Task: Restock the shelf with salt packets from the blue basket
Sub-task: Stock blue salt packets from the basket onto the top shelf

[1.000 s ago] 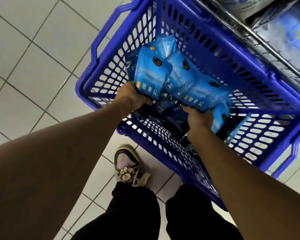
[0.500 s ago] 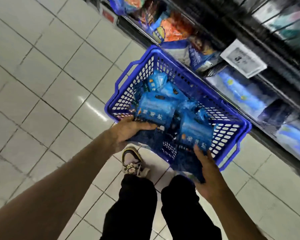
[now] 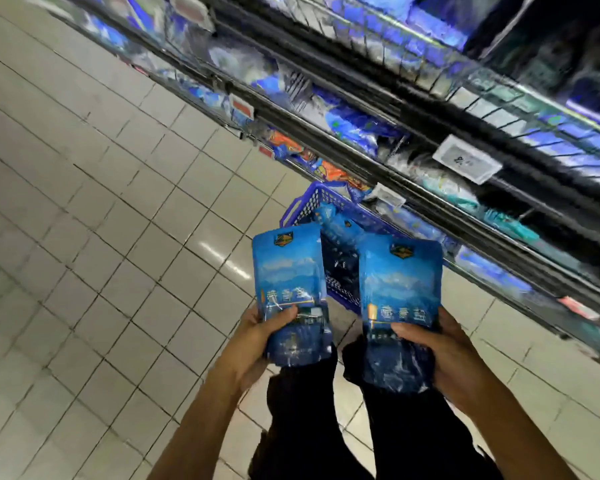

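Two blue salt packets stand upright in front of me, well above the floor. My left hand point(image 3: 257, 336) grips the lower part of the left salt packet point(image 3: 288, 271), thumb across its front. My right hand point(image 3: 444, 355) grips the bottom of the right salt packet point(image 3: 400, 289) the same way. The blue basket point(image 3: 300, 206) sits on the floor behind the packets, mostly hidden by them, with more blue packets point(image 3: 343, 225) inside. The shelf point(image 3: 430, 109) runs diagonally across the upper right.
White tiled floor point(image 3: 101, 237) fills the left side. The shelf tiers hold blue, white and orange bags, with price tags point(image 3: 466, 161) on their black rails. My dark trouser legs point(image 3: 361, 427) are below the hands.
Both hands have lifted a packet each out of the basket and raised them upright. The view has risen and pulled back, so the basket looks smaller and more shelf shows.
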A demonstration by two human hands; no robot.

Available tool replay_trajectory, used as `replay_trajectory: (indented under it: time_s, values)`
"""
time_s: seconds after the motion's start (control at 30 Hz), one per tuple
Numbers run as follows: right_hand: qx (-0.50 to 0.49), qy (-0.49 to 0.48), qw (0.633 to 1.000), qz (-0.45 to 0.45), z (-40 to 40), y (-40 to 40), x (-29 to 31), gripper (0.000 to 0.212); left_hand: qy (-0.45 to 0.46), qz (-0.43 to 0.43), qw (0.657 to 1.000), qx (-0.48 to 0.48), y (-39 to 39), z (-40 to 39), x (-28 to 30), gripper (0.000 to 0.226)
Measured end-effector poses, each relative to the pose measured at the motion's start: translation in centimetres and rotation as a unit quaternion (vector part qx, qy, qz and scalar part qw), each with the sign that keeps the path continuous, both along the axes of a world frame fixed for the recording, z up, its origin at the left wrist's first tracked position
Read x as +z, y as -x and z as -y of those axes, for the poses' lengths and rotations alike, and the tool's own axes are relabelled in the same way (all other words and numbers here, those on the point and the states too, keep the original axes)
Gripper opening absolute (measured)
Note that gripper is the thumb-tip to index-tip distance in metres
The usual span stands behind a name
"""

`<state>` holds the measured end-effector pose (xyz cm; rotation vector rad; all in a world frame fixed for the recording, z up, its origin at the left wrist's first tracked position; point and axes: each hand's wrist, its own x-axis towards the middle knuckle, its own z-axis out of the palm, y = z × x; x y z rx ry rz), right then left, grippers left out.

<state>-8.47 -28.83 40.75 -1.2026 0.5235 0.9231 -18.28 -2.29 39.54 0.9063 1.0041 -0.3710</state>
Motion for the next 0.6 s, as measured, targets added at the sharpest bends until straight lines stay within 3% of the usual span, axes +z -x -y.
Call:
replay_trajectory:
  time_s: [0.13, 0.27, 0.5, 0.6]
  values:
    - [-0.038, 0.009, 0.999, 0.034, 2.1, 1.2, 7.9, 0.048, -0.047, 0.052, 0.997, -0.028, -0.4, 1.4, 7.6, 0.034]
    - [-0.083, 0.061, 0.992, 0.071, 6.2, 3.6, 13.4, 0.055, -0.083, 0.118, 0.987, -0.075, -0.9, 4.5, 13.6, 0.031]
    - [-0.236, 0.088, 0.957, 0.146, 11.2, 9.1, 16.4, 0.036, -0.123, 0.171, 0.957, -0.202, -2.5, 9.1, 17.6, 0.044]
    - [-0.313, 0.094, 0.932, 0.154, 12.4, 11.9, 16.8, 0.039, -0.103, 0.182, 0.946, -0.249, -3.8, 11.5, 18.4, 0.052]
